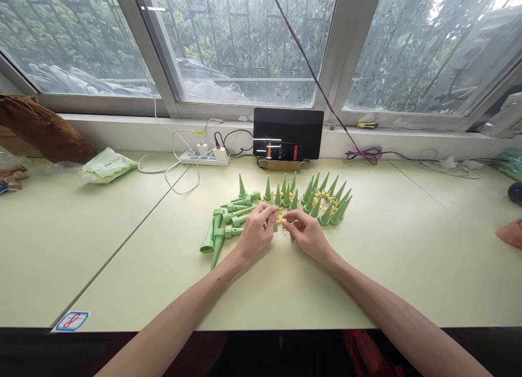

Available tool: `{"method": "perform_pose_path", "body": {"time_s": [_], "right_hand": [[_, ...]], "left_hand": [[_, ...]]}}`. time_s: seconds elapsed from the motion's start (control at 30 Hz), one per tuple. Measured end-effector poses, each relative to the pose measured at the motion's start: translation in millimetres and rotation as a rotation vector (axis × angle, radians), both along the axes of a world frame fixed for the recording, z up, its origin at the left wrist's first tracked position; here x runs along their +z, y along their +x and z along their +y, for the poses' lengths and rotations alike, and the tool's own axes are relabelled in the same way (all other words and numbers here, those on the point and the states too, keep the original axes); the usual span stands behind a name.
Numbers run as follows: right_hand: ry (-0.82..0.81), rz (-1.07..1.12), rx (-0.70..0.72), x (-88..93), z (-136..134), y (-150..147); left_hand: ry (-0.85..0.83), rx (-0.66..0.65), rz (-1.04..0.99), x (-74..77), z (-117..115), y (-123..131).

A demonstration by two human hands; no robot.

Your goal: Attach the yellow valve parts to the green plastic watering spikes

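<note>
My left hand and my right hand meet over the pale green table, fingers pinched around a small yellow part held between them. Behind the hands, several green cone spikes stand upright in a curved row, with more small yellow parts scattered among them. To the left of my left hand lie several assembled green spikes on their sides.
A black tablet with a phone leaning on it stands at the window sill. A white power strip with cables lies left of it. A green packet lies far left. Another person's hand shows at the right edge.
</note>
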State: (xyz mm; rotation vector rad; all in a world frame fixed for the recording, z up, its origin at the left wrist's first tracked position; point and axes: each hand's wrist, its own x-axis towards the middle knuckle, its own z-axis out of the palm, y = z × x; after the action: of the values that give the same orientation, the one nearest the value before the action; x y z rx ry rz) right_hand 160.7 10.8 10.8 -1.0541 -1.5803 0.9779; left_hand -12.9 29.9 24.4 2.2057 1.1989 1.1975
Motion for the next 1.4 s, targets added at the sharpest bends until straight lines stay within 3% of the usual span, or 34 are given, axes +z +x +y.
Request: {"method": "perform_pose_path", "body": {"time_s": [0.4, 1.4], "right_hand": [[0.013, 0.014, -0.001, 1.1, -0.6, 0.0], [0.032, -0.088, -0.015, 3.1, -0.3, -1.5]], "left_hand": [[-0.04, -0.023, -0.036, 0.6, -0.9, 1.8], [0.054, -0.073, 0.002, 1.4, -1.1, 1.1]]}}
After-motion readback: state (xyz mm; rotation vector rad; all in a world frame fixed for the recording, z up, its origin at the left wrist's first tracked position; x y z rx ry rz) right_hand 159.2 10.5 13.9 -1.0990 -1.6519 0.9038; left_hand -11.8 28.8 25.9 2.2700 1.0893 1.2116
